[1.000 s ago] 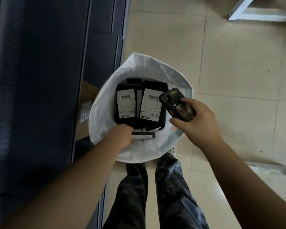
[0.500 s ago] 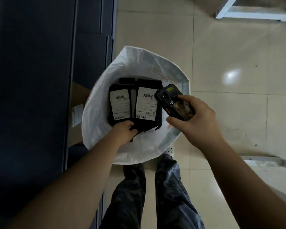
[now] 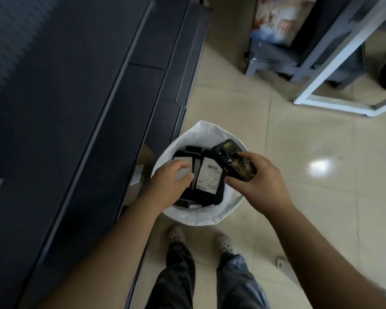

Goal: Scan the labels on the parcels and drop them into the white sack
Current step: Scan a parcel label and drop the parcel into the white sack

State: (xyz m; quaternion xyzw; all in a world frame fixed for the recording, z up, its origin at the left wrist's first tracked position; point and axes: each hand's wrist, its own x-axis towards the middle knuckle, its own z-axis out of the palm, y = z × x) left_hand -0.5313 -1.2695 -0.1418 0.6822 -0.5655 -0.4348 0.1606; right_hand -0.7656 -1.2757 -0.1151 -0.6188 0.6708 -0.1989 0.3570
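Several black parcels (image 3: 206, 192) already lie in the white sack (image 3: 201, 216), which stands open on the tiled floor (image 3: 310, 197) just ahead of my feet; at least one shows its white label (image 3: 210, 178) face up, so that much of the job looks done. My left hand (image 3: 173, 182) is down inside the mouth of the sack, resting on the left-hand parcel with its fingers (image 3: 183, 165) loosely bent over the label, and I cannot tell whether they are gripping it or only touching it. My right hand (image 3: 257, 182) grasps the scanner (image 3: 233, 160), held over the sack's right rim and angled toward the labels. I cannot see any parcels waiting outside the sack, so how many remain I cannot say. A dark cabinet (image 3: 76, 108) runs along my left.
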